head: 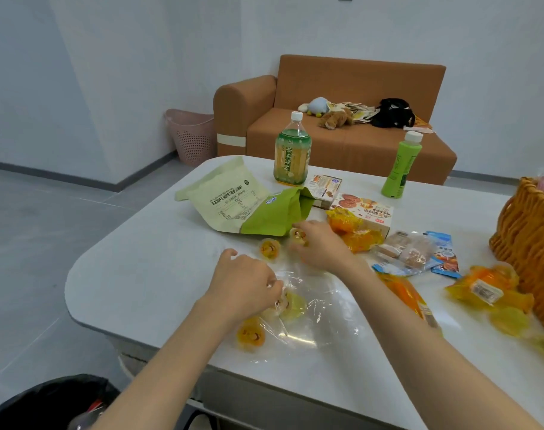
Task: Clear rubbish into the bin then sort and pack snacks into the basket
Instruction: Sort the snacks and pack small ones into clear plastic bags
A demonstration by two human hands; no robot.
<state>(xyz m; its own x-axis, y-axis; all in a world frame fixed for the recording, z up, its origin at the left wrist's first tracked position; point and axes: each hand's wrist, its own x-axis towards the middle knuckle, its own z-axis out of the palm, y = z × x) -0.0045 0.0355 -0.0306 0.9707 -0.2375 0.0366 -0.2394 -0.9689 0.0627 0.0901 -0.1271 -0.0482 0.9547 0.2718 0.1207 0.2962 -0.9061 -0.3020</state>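
On the table (140, 274), the left hand (245, 283) pinches the clear bag (320, 311) while the right hand (320, 243) curls round a loose jelly cup (298, 235) beside the green pouch (270, 217), seemingly sorting; next, that cup probably goes into the bag.

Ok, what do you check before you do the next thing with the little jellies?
1. Left hand pinches the clear bag at its edge: ok.
2. Right hand grips a jelly cup: ok.
3. Bag mouth open wide enough: cannot tell.
4. Loose jelly cup lies apart, likely easy to reach: ok.
5. Room left in the basket: cannot tell, inside hidden.
6. Bin close by the table: ok.
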